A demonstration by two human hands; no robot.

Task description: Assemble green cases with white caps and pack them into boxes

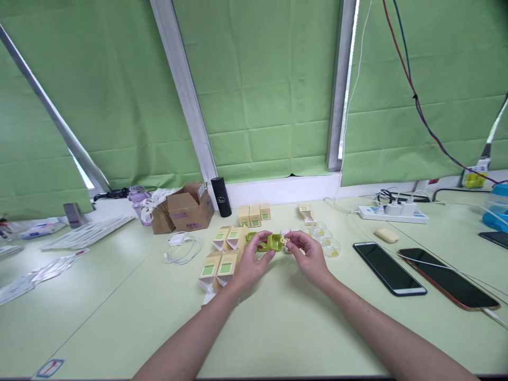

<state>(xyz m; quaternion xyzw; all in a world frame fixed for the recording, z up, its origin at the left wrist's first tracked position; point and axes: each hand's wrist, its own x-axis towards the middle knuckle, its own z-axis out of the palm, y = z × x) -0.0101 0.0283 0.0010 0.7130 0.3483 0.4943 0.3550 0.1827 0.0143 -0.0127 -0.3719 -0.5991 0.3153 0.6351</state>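
Holding green piece (273,243), box labels (226,268) illegible

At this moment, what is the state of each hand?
Left hand: closed, holding a green item.
Right hand: closed, pinching a small pale piece.

Green piece (274,243), frame center: plastic, smooth, slight sheen. Pale ring (284,241) just right of it: looks like plastic, finish too small to call. Small boxes (227,265), center-left: matt paperboard, smooth printed faces. Clear cups (330,249), right of center: transparent plastic, glossy. Carton (192,211), left of center: brown cardboard, matt. Bag (159,197) beside it: thin crinkled plastic film. Black cylinder (221,198): matt. Phone (391,268), right: glossy glass-like face. Power strip (367,212), right: smooth white plastic. Tabletop (301,338): smooth, low sheen. Blinds (262,79), across top: matt cloth, creased.
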